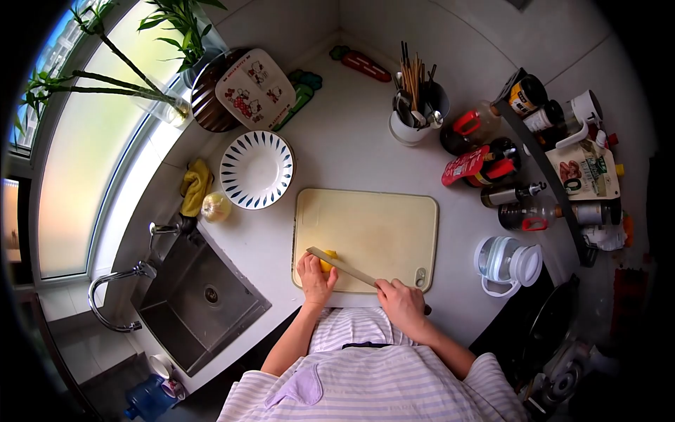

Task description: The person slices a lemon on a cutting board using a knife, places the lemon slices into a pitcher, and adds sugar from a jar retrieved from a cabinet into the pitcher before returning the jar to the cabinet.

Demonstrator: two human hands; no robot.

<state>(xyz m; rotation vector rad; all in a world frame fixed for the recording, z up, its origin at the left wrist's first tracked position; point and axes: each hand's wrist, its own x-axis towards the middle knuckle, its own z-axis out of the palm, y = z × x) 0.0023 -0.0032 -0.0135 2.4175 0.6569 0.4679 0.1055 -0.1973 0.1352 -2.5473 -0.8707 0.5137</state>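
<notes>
A cream cutting board (pixel 373 225) lies on the counter in front of me. Near its lower left corner is a small yellow lemon (pixel 329 257), partly covered by fingers and blade. My left hand (pixel 318 281) grips the lemon from the left, fingertips curled against it. The long blade of a kitchen knife (pixel 355 272) crosses over the lemon, its tip pointing up and left. At the board's lower edge my right hand (pixel 403 307) is wrapped round the knife's handle, whose dark end shows below it. Whether the blade has entered the lemon is not visible.
A blue-patterned plate (pixel 256 170) stands behind left, above the steel sink (pixel 200 302) with its faucet (pixel 119 278). A yellow cloth (pixel 197 186) lies beside the sink. At right are a clear jug (pixel 503 264), several bottles (pixel 517 193) and a utensil holder (pixel 413 130).
</notes>
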